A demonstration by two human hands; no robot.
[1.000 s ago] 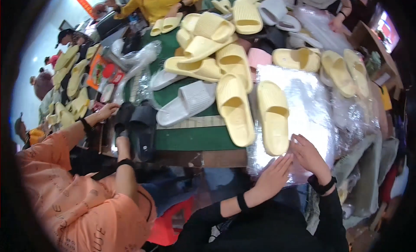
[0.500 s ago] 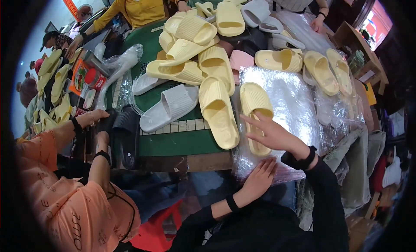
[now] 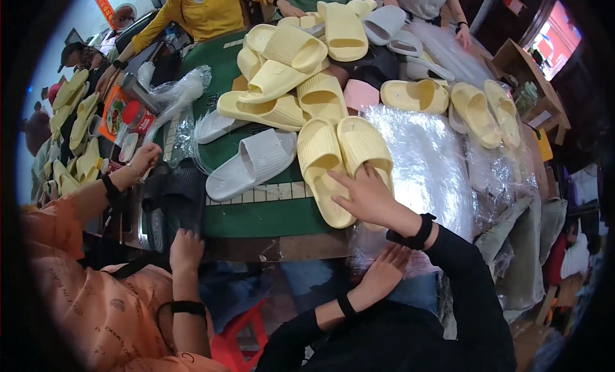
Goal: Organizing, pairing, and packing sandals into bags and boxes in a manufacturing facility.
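Two pale yellow slippers stand side by side, the left slipper (image 3: 320,170) on the green table edge and the right slipper (image 3: 365,141) half over the plastic sheets. My right hand (image 3: 368,196) lies over the pair with its fingers apart. Two fingertips reach into the right slipper's opening, while the thumb and forefinger stretch across the left one. That hand covers much of the right slipper's heel. Below it, my left hand (image 3: 383,273) rests flat, fingers stretched out, on the front edge of the clear plastic sheets (image 3: 429,161).
A heap of yellow slippers (image 3: 282,77) fills the table's middle, with a grey slipper (image 3: 253,164) and a pink slipper (image 3: 360,95) near it. At left, a co-worker in orange (image 3: 109,301) sits by black slippers (image 3: 182,193). More yellow slippers (image 3: 477,113) lie at right.
My right hand has moved left, and the right yellow slipper has shifted left and away, against the other one. My left hand has barely moved. The co-worker's hands have left the black slippers.
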